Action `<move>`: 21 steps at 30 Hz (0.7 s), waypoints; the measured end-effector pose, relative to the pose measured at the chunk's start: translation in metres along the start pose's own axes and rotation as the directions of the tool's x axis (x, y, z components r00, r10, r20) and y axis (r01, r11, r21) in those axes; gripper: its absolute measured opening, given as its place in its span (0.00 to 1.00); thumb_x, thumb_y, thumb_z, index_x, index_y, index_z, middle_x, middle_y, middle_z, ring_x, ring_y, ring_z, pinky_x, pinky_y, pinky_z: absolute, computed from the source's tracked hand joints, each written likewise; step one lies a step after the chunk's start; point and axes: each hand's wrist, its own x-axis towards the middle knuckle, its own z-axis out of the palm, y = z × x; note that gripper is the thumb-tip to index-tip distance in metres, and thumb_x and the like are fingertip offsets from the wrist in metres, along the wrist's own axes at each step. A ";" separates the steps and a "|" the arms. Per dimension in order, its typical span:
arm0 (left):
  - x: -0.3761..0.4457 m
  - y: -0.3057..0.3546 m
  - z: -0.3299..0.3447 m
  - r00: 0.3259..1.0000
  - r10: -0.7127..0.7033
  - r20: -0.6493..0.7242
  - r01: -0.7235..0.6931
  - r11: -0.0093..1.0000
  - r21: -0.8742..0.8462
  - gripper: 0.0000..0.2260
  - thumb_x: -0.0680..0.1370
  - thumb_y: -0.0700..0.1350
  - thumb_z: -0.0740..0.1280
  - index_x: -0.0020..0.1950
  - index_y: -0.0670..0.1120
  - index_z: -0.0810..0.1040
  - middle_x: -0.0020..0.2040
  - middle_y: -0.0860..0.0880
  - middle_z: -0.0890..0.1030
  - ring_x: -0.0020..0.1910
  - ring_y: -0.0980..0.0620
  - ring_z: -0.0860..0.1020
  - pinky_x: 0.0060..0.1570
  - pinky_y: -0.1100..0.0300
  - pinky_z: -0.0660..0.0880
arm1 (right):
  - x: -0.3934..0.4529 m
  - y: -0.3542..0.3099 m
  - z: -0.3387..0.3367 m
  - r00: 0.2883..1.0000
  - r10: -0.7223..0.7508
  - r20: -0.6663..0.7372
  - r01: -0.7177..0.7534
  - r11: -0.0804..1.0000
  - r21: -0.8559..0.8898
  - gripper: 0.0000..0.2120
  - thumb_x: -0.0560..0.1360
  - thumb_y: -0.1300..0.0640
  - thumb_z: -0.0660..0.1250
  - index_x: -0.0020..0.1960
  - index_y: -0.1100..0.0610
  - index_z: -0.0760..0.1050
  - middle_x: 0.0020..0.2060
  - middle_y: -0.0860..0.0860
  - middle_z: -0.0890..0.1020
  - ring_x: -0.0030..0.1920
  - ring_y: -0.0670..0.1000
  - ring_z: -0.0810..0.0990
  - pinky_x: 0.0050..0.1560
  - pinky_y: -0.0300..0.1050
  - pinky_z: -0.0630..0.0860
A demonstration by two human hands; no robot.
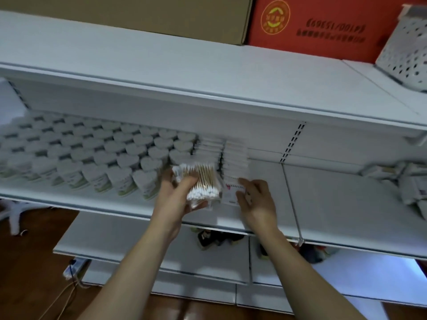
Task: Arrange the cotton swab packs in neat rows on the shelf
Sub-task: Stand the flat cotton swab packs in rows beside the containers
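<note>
My left hand grips a clear pack of cotton swabs with wooden sticks and white tips, held just above the white shelf. Beside it on the right, my right hand pinches the front pack of a row, a white pack with a red-marked label. Two rows of upright swab packs run back from both hands toward the shelf's rear wall.
Heart-shaped white tubs fill the shelf left of the packs in several rows. Loose white packs lie piled at the far right. A brown carton, a red carton and a perforated basket sit on the top shelf.
</note>
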 end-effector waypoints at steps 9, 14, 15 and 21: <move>0.005 -0.001 0.009 0.996 -0.002 0.087 -0.002 0.999 0.052 0.14 0.80 0.41 0.69 0.64 0.50 0.73 0.56 0.45 0.82 0.51 0.47 0.84 0.44 0.45 0.83 | -0.002 -0.005 -0.001 1.000 0.009 -0.028 -0.010 0.998 -0.057 0.25 0.79 0.51 0.68 0.74 0.54 0.69 0.63 0.54 0.73 0.53 0.51 0.78 0.49 0.40 0.73; 0.002 -0.007 0.030 0.989 0.020 0.145 -0.029 0.998 0.058 0.17 0.79 0.40 0.71 0.65 0.50 0.72 0.60 0.45 0.80 0.52 0.46 0.84 0.41 0.48 0.83 | -0.004 -0.039 -0.040 0.970 0.148 -0.195 -0.103 0.969 0.223 0.06 0.79 0.50 0.67 0.54 0.46 0.80 0.50 0.45 0.81 0.48 0.45 0.81 0.49 0.36 0.76; 0.001 -0.010 0.036 0.987 0.025 0.156 -0.036 0.997 0.066 0.17 0.78 0.40 0.72 0.63 0.51 0.72 0.60 0.46 0.80 0.51 0.49 0.85 0.40 0.48 0.83 | -0.004 -0.050 -0.048 0.974 0.193 -0.118 -0.145 0.933 0.328 0.05 0.78 0.46 0.66 0.51 0.41 0.80 0.47 0.43 0.82 0.48 0.43 0.81 0.48 0.36 0.76; 0.000 -0.020 0.061 0.995 0.038 0.094 -0.046 0.995 0.090 0.26 0.79 0.54 0.70 0.74 0.52 0.65 0.70 0.45 0.73 0.59 0.46 0.81 0.41 0.49 0.83 | 0.002 -0.069 -0.076 0.929 0.319 0.189 -0.371 0.781 0.503 0.10 0.75 0.44 0.72 0.52 0.48 0.82 0.43 0.43 0.85 0.43 0.47 0.83 0.39 0.39 0.79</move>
